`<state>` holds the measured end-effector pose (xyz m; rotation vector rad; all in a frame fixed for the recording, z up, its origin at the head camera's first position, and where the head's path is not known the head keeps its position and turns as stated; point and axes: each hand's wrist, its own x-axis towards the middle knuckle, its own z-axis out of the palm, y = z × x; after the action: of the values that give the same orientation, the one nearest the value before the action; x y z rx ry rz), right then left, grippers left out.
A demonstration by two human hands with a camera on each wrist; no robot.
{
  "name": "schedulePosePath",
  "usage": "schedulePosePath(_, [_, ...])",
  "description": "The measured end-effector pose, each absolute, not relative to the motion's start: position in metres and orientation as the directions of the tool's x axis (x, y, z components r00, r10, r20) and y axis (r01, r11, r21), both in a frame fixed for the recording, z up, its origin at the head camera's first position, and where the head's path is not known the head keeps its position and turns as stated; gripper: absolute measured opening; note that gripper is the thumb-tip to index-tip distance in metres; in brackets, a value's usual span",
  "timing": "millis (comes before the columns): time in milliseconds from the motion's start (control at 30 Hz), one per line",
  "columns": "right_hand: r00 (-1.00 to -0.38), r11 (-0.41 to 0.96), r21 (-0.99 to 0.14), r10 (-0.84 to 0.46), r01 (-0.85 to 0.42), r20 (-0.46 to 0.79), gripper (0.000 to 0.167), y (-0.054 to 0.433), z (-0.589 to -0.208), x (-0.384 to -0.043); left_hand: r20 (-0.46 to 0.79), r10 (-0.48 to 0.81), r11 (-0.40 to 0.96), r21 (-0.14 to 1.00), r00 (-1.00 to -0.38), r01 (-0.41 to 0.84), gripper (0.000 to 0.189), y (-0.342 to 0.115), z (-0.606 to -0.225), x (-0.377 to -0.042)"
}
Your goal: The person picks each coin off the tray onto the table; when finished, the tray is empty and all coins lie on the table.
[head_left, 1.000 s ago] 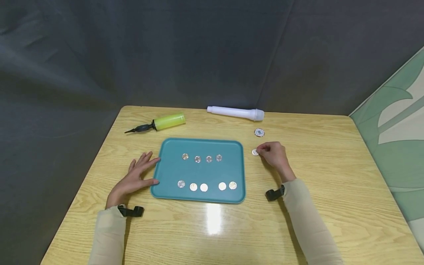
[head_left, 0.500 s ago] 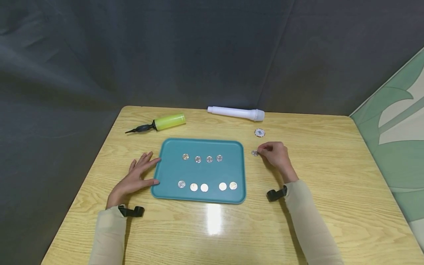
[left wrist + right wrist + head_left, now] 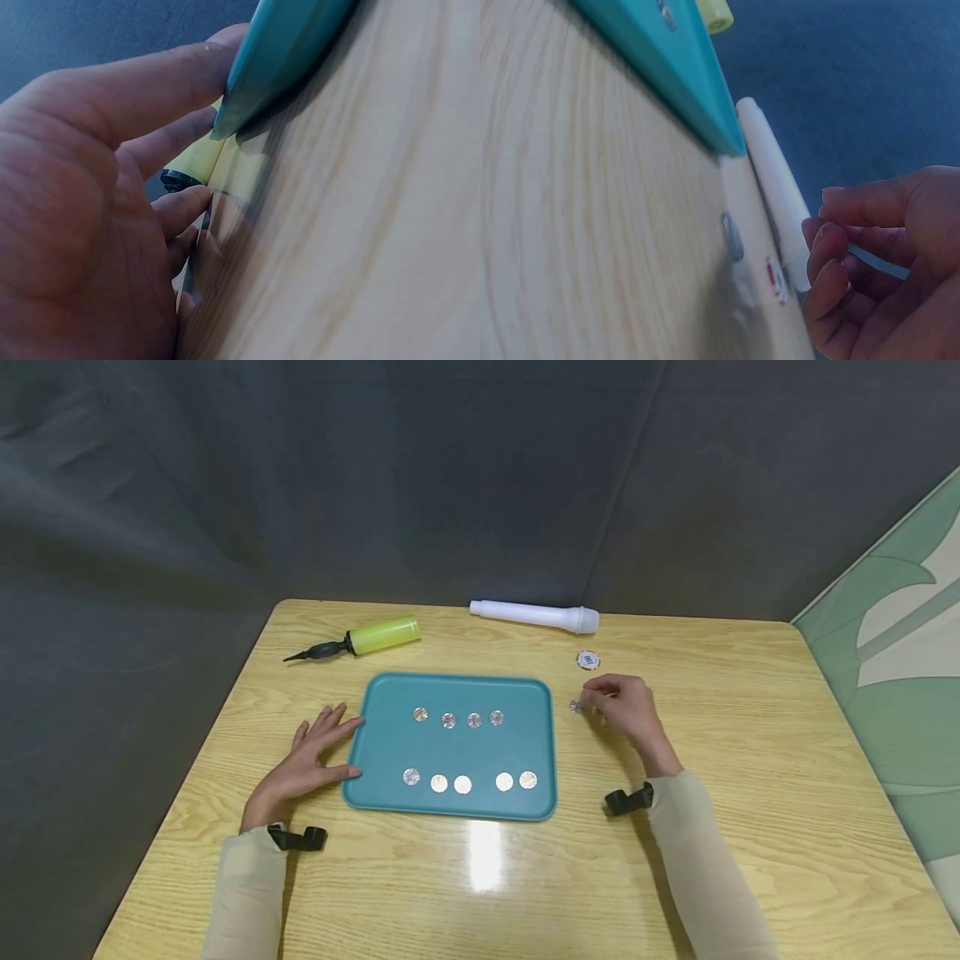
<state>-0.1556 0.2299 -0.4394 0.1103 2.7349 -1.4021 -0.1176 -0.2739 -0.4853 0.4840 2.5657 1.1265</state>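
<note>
A teal tray lies on the wooden table, bearing two rows of coins, among them a silver coin. My left hand rests at the tray's left edge, thumb and fingers spread and touching its rim. Right of the tray, a silver coin lies flat on the table. Just beside it is my right hand. The right wrist view shows that coin apart from the loosely bent fingers, which hold nothing.
A poker chip lies beyond my right hand. Along the back are a white toy microphone and a yellow hand pump with a black nozzle. A dark curtain hangs behind the table.
My right hand has risen slightly and drawn a little away from the coin, which has shifted slightly left. The left hand and tray have stayed put.
</note>
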Motion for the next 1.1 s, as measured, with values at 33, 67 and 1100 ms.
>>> schedulePosePath(33, [-0.996,0.58,-0.81,0.029,0.084,-0.082,0.022,0.228,-0.438,-0.155,-0.132,0.418,0.635,0.75,-0.899,0.185,0.082,-0.274,-0.485,-0.118])
schedulePosePath(67, [-0.997,0.579,-0.812,0.025,0.074,-0.074,0.021,0.225,-0.436,-0.155,-0.132,0.418,0.636,0.749,-0.899,0.186,0.082,-0.274,-0.485,-0.118])
schedulePosePath(1100, [-0.977,0.654,-0.753,-0.201,-0.076,-0.077,0.018,0.141,-0.436,-0.161,-0.133,0.423,0.636,0.748,-0.896,0.189,0.083,-0.274,-0.485,-0.118])
